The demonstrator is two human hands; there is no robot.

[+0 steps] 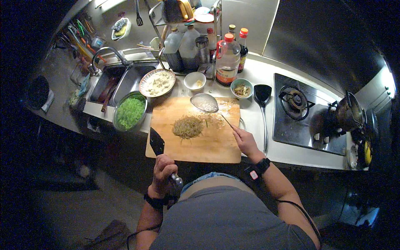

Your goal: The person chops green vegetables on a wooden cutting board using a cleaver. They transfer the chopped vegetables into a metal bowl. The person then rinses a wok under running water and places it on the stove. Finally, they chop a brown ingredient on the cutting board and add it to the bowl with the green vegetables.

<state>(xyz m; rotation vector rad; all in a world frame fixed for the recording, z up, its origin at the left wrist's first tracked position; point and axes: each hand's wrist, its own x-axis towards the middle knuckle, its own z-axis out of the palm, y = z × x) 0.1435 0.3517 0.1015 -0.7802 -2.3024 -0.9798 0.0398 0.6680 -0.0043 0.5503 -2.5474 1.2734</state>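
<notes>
My left hand (163,171) grips the metal handle of a kitchen knife (157,143). Its dark blade points away from me over the left front part of a wooden cutting board (200,153). In my right hand (246,141) is the thin handle of a metal strainer (204,102), which looks fine-meshed. The strainer's head is over the far part of the board; whether it touches the wood I cannot tell. Chopped translucent noodles (187,126) lie heaped mid-board, with wet bits scattered to their right.
Left of the board are a bowl of chopped greens (129,111), a plate of pale crumbled food (157,82) and a sink (136,75). Behind stand a white bowl (194,82), an oil bottle (227,59) and a small green bowl (241,89). A spatula (262,95) and gas stove (293,131) are right.
</notes>
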